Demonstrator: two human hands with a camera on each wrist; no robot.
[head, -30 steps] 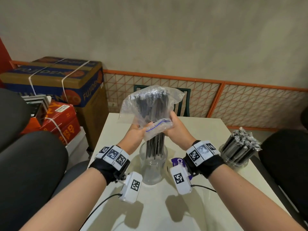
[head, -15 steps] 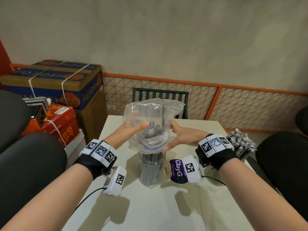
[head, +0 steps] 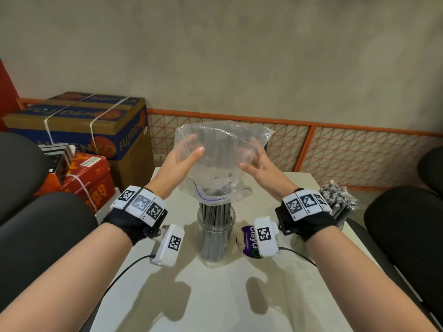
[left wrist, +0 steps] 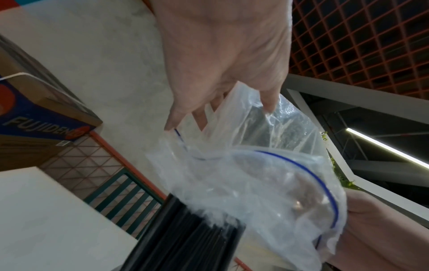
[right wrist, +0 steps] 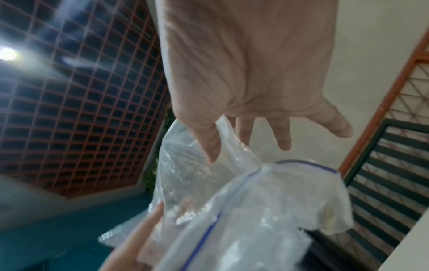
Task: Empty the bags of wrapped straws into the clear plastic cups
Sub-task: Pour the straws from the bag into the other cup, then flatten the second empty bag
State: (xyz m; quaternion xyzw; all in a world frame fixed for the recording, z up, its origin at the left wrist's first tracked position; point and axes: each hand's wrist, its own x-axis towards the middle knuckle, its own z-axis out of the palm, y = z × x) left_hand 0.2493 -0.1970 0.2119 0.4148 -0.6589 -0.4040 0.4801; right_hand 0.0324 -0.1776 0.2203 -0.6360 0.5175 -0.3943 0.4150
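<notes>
A clear zip bag (head: 223, 161) with a blue seal line hangs mouth down over a clear plastic cup (head: 215, 236) at the table's middle. Black wrapped straws (head: 214, 212) stand packed in that cup, their tops just under the bag's mouth. My left hand (head: 185, 159) grips the bag's left side, thumb in front and fingers behind the plastic. My right hand (head: 255, 164) pinches its right side. The left wrist view shows my left fingers (left wrist: 209, 108) dug into the bag (left wrist: 255, 174) above the straws (left wrist: 185, 238). In the right wrist view, my thumb (right wrist: 209, 143) presses the bag (right wrist: 243, 210) while the other fingers spread.
A second cup crammed with wrapped straws (head: 336, 203) stands at the table's right edge, behind my right wrist. A purple ClayGo packet (head: 249, 240) lies right of the middle cup. Black chairs flank the white table (head: 215, 295); stacked boxes (head: 79, 130) sit at the left.
The straws have slid out of the bag down into the cup. Both hands have moved up the bag's sides and lifted the slack bag higher.
</notes>
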